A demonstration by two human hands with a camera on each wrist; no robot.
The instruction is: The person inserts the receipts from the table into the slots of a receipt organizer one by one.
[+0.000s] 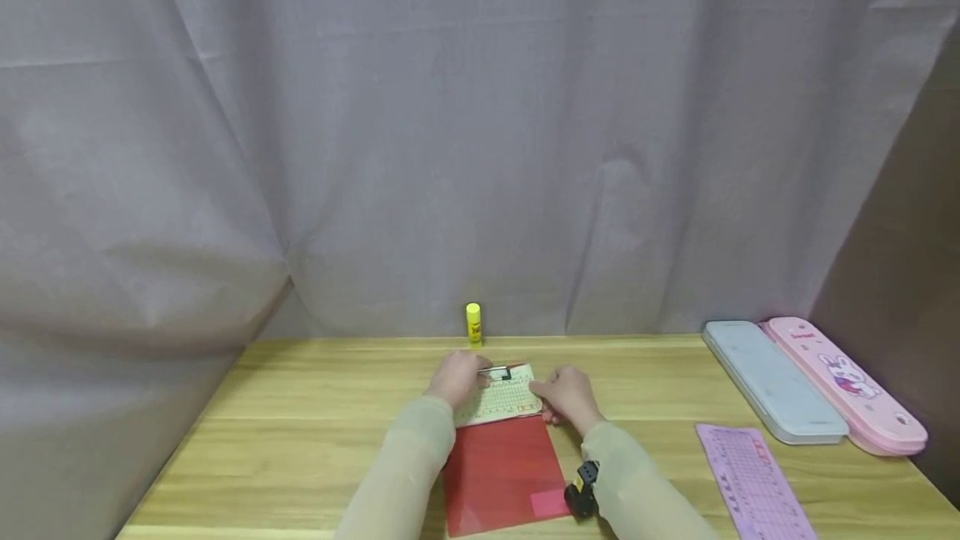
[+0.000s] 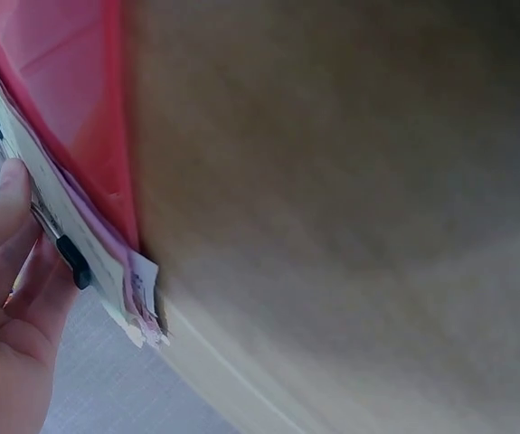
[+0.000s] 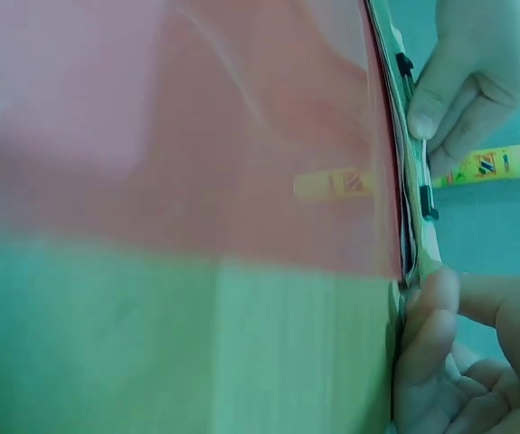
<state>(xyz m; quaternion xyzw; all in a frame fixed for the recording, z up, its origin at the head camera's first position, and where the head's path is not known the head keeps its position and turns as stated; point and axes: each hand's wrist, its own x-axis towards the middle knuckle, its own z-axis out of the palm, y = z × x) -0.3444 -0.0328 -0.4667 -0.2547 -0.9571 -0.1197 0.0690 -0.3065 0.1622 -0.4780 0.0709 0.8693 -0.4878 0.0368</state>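
Observation:
A red translucent folder [image 1: 501,473] lies on the table, a pink label at its lower right corner. Printed pale grid sheets [image 1: 506,400] stand across its far end, with a metal clip [image 1: 497,373] with black ends along them. My left hand [image 1: 456,379] pinches the clip, thumb on its metal bar in the left wrist view, fingers behind. At the right end of the sheets, my right hand [image 1: 572,397] pinches their corner between thumb and fingers. In the right wrist view the sheets show edge-on against the folder [image 3: 269,136].
A yellow glue stick [image 1: 474,325] stands upright behind the folder, near the grey curtain [image 1: 465,148]. To the right lie a purple printed ruler sheet [image 1: 753,482], a grey case [image 1: 776,382] and a pink rabbit pencil case [image 1: 847,382].

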